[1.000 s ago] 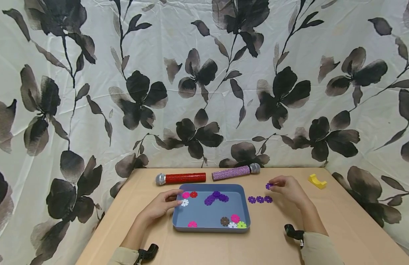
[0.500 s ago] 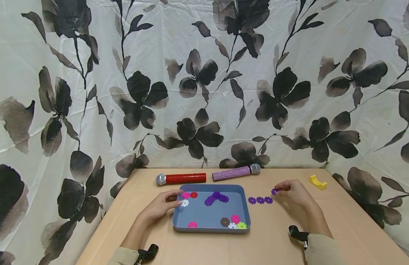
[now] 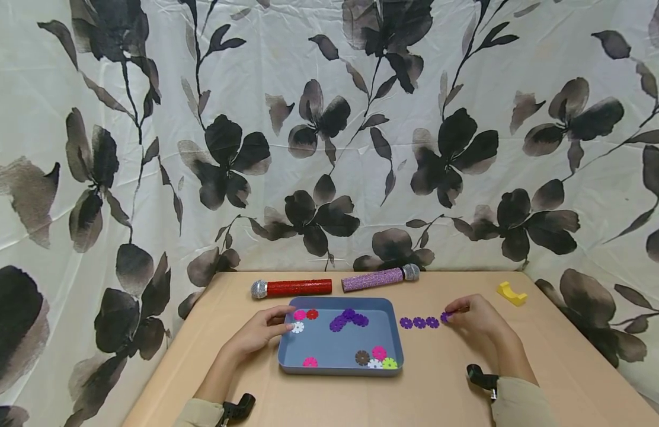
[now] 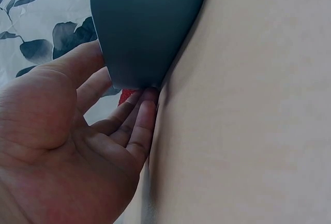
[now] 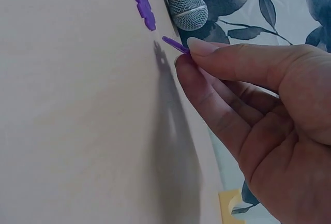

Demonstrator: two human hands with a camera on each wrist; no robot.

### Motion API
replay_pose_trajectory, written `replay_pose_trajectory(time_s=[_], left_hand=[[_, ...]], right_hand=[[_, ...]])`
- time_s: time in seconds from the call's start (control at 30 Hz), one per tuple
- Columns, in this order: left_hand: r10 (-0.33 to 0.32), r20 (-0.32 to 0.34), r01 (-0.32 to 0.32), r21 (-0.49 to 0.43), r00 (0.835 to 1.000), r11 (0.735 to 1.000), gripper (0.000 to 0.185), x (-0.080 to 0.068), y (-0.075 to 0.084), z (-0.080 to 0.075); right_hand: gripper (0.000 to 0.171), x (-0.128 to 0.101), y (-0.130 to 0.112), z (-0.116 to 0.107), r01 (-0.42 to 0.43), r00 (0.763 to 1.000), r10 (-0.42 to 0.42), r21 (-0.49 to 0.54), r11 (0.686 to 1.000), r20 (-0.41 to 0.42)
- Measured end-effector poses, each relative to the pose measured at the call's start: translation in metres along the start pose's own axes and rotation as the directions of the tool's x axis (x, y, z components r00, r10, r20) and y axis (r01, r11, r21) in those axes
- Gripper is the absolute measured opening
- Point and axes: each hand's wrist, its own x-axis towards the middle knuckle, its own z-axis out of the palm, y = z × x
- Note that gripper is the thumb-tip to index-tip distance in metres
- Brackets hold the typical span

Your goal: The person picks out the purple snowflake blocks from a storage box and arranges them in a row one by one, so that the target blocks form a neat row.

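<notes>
My right hand (image 3: 477, 318) pinches a purple flower-shaped disc (image 5: 174, 43) between thumb and index finger. In the right wrist view the disc is tilted, its shadow falling on the table. Just left of it, several matching purple discs (image 3: 419, 322) lie in a row. My left hand (image 3: 258, 330) grips the left side of a blue-grey tray (image 3: 335, 350); in the left wrist view some fingertips reach under the tray's edge (image 4: 147, 38). A cluster of purple discs (image 3: 349, 318) lies inside, with pink, red, white, brown and green ones near the corners.
Behind the tray lie a red glitter microphone (image 3: 299, 287) and a lilac glitter microphone (image 3: 374, 279). A yellow curved block (image 3: 512, 293) lies at the right rear of the table (image 3: 436, 385). A floral cloth (image 3: 329, 148) hangs behind the table.
My right hand has moved right and slightly nearer with the pinched purple disc, from above the row to just beyond its right end. The left hand and tray stay put.
</notes>
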Motion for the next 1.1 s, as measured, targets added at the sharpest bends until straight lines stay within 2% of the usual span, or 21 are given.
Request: replay_pose_trajectory(time_s=[0.3,0.6,0.93,1.1], left_hand=[[-0.002,-0.002,0.002,-0.007,1.0,1.0,0.051,0.002,0.002,0.0],[-0.002,-0.009,0.002,0.004,1.0,1.0,0.053,0.005,0.001,0.002],[-0.008,-0.01,0.008,0.013,1.0,1.0,0.052,0.003,0.002,0.002],[-0.007,-0.013,0.008,0.018,1.0,1.0,0.052,0.003,0.003,0.003]], right_hand=[[0.018,0.008,0.01,0.004,-0.024,0.999,0.023,0.041,0.999,0.038],[0.021,0.01,0.01,0.002,-0.035,0.997,0.03,0.073,0.997,0.071],[0.025,0.011,0.009,0.004,-0.063,0.997,0.06,0.052,0.997,0.048],[0.027,0.011,0.003,0.001,-0.064,0.998,0.065,0.035,0.997,-0.01]])
